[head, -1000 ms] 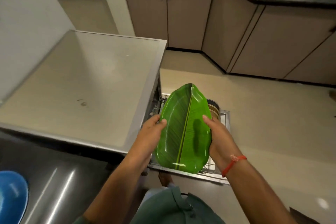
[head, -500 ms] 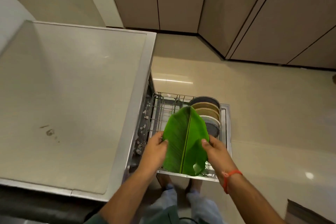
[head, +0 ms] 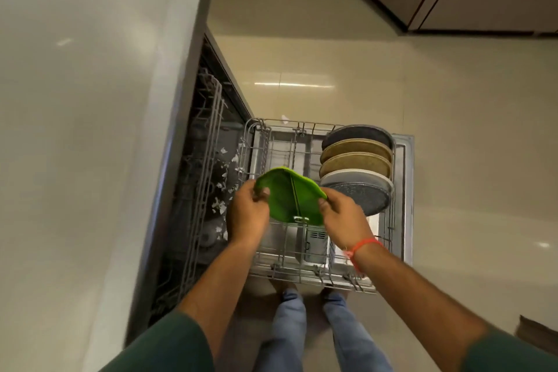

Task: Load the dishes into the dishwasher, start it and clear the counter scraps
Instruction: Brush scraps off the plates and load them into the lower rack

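Head view, looking straight down. Counter fills the left; no dishes or scraps show on the part in frame, though the rest of it is out of view. Dishwasher stands open beneath it, upper rack tucked inside, lower rack pulled fully out over the floor. Four round plates already stand on edge in a row at the rack's far right; the middle and left slots are bare. Green leaf-shaped plate is held tilted over the rack's middle, just left of the nearest plate, not yet seated in the tines. Left hand pinches its left rim with curled fingers; right hand grips the right rim likewise. Judgement: loading is partway, this plate about to go in. Door closing, starting the machine and clearing scraps all remain.
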`<state>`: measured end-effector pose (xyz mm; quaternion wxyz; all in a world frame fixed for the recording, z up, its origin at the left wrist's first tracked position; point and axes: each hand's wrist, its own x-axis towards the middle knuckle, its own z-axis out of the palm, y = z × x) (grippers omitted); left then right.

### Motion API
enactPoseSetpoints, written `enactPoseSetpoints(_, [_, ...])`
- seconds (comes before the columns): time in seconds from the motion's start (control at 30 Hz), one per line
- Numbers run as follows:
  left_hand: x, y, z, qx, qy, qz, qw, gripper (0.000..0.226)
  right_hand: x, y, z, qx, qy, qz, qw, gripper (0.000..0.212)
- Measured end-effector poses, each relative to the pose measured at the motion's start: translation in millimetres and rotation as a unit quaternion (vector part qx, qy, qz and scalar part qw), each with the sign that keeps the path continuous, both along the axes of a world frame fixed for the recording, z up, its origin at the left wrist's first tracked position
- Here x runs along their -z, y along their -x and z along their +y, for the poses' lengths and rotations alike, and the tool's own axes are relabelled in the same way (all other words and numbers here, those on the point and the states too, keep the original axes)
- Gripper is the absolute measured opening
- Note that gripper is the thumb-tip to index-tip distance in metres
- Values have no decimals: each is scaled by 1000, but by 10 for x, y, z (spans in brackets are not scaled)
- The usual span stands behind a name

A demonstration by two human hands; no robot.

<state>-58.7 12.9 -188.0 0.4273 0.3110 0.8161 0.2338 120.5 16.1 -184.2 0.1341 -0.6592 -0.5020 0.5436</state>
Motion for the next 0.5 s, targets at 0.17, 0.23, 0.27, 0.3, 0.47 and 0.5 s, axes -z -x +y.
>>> enactPoseSetpoints(0.17, [597, 39, 487, -3, -39, 67, 997, 22, 731, 52, 481, -38, -33, -26, 998, 31])
enactPoseSetpoints(0.23, [830, 28, 660, -8, -48, 93, 994, 24, 1002, 70, 657, -47, -59, -43, 996, 30])
enactPoseSetpoints(0.27, [911, 26, 734, -11, -46, 111, 993, 25, 1117, 83, 736, -51, -64, -53, 995, 29])
enactPoseSetpoints(0.3, [978, 38, 800, -11, -48, 123, 991, 26, 1205, 101, 804, -58, -67, -63, 994, 28])
enactPoseSetpoints(0.47, [1231, 158, 1265, -36, -94, 108, 989, 26, 1442, 192, 1331, -102, -92, -115, 984, 25])
enactPoseSetpoints(0.5, [1320, 197, 1379, -51, -108, 98, 988, 28, 1492, 225, 1453, -102, -99, -114, 983, 27])
